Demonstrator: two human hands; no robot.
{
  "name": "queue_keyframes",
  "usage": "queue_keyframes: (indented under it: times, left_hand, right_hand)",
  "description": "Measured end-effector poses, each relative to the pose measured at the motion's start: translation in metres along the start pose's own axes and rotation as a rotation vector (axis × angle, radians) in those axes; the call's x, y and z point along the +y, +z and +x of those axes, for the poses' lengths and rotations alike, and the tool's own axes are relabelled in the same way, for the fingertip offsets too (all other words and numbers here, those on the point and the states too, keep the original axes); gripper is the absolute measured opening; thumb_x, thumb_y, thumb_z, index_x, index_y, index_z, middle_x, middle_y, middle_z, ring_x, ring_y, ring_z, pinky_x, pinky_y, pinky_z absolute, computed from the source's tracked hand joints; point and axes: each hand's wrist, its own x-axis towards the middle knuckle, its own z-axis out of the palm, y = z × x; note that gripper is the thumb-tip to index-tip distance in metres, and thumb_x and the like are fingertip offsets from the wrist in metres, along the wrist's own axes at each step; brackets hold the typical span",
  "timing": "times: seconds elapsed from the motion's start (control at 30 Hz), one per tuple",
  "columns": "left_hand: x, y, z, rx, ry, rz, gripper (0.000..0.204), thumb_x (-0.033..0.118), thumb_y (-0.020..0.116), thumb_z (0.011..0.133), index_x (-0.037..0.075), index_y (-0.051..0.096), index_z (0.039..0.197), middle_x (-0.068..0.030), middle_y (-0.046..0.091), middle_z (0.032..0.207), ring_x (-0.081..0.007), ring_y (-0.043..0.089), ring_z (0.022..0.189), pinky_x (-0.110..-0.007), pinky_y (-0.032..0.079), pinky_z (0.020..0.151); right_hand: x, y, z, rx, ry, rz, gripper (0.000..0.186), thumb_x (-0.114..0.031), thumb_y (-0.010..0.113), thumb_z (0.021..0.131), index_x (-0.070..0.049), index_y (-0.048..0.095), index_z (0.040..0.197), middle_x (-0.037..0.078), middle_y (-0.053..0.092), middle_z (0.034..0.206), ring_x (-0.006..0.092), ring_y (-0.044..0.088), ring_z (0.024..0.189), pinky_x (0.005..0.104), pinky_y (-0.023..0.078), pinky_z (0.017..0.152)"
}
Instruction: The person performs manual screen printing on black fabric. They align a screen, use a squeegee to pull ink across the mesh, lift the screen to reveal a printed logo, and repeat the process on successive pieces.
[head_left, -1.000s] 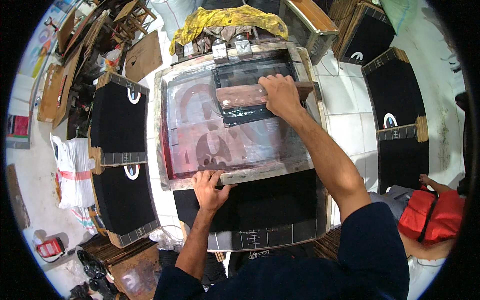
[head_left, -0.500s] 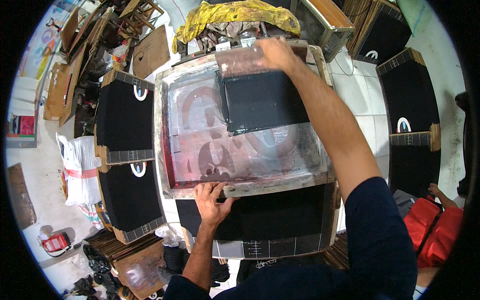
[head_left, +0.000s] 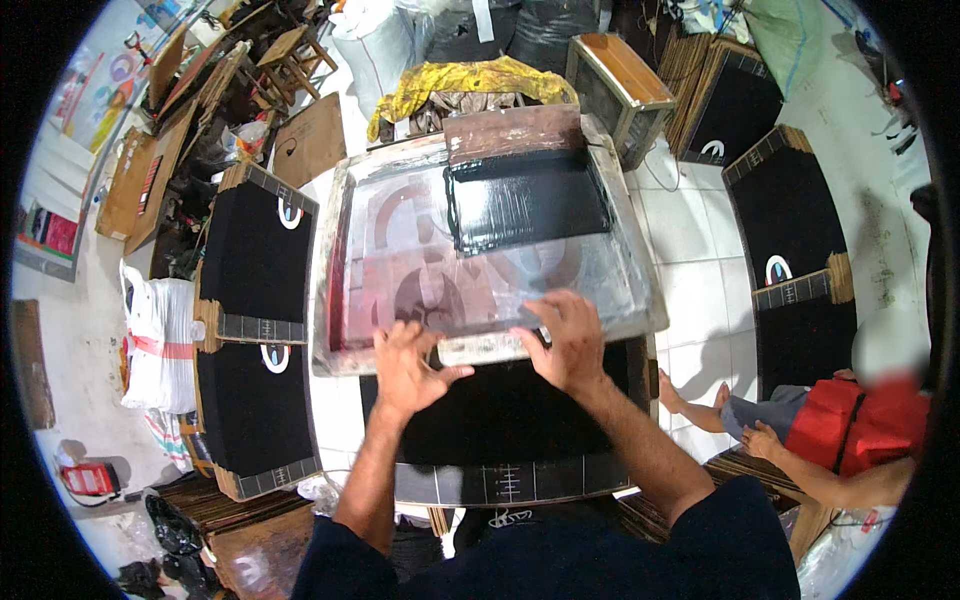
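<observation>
A shallow screen-printing frame [head_left: 640,270] with a pale, worn rim lies before me. Its translucent mesh carries curved reddish-brown shapes [head_left: 425,295]. Glossy dark ink [head_left: 530,205] covers a rectangle at the far middle. Behind the ink rests a brown squeegee [head_left: 515,132], untouched by either hand. My left hand [head_left: 405,372] lies with its fingertips over the near rim, thumb spread out to the right. My right hand [head_left: 568,345] hovers at or touches the same rim further right, thumb and fingers apart and slightly blurred. Under the frame, a black panel [head_left: 500,415] sticks out toward me.
Black panels with white oval marks stand on the left [head_left: 255,400] and right [head_left: 800,210]. A yellow stained cloth [head_left: 470,85] and a wooden box [head_left: 625,85] are beyond the frame. At the right sits another person in red [head_left: 850,425]. A white sack [head_left: 160,335] leans at the left.
My right hand has let go of the squeegee at the far side and come back to the near rim. The left hand stays at that rim. The view has shifted.
</observation>
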Motion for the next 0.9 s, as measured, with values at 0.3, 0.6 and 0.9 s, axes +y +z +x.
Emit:
queue_keyframes:
  times: [0.3,0.6,0.9]
  left_hand:
    - [-0.056,-0.11,0.0,0.854,-0.114,0.069,0.085,0.034,0.09,0.083,0.004,0.051,0.153,-0.0199,0.053,0.149,-0.0368,0.05,0.139,-0.052,0.032,0.121]
    - [-0.206,0.214,-0.43,-0.273,-1.173,-0.515,0.028,0.03,0.07,0.095,0.004,0.079,0.102,-0.02,0.078,0.097,-0.0405,0.075,0.093,-0.052,0.058,0.081]
    - [-0.084,0.254,-0.498,0.159,-0.92,-0.078,0.024,0.025,0.064,0.099,0.003,0.072,0.093,-0.0186,0.072,0.079,-0.0441,0.07,0.079,-0.055,0.055,0.072]
  right_hand:
    - [-0.07,-0.096,0.207,0.398,-0.101,-0.15,0.029,-0.038,0.071,0.098,-0.009,0.075,0.098,0.008,0.072,0.087,0.0311,0.071,0.083,0.0464,0.056,0.074]
    - [-0.077,-0.139,0.324,0.032,0.311,-0.342,0.054,-0.064,0.056,0.094,-0.02,0.082,0.112,0.014,0.08,0.111,0.0347,0.074,0.11,0.0473,0.055,0.099]
    - [-0.063,-0.149,0.37,0.024,0.283,-0.341,0.053,-0.06,0.058,0.093,-0.018,0.082,0.115,0.015,0.078,0.119,0.0365,0.071,0.116,0.0445,0.052,0.101]
